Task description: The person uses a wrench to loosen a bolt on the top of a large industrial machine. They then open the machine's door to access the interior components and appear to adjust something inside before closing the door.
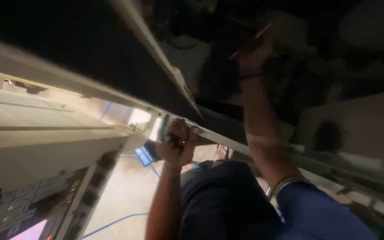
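- Left hand (178, 144) in the head view is curled into a fist, clamped on the lower edge of a pale metal hinged cover (156, 53) that slants up and away across the middle of the picture.
- Its fingers wrap over the rim where the cover meets a long pale frame rail (316, 162), and the forearm runs straight down from it to the bottom edge.
- Something small and pale sits against the fist on its left side; whether it is a handle or a latch cannot be told.
- Right hand (256, 51) is raised higher, deep in the dark opening behind the cover; it is blurred, and its fingers seem closed around a thin light-coloured rod-like tool (250, 42), though the grip is not clear.
- A dark band circles the right wrist, and a metal bangle (285, 184) sits lower on that forearm, just above a blue sleeve (325, 218).
- A beige machine cabinet (45, 142) fills the left side, well apart from both hands.
- A control panel (27, 209) with grey keys and small green and orange lights sits at the bottom left corner of that cabinet.
- Dark blue trousers (223, 204) show below the hands, between the two forearms.
- A blue cable (116, 222) runs over the pale floor (125, 191) beneath.
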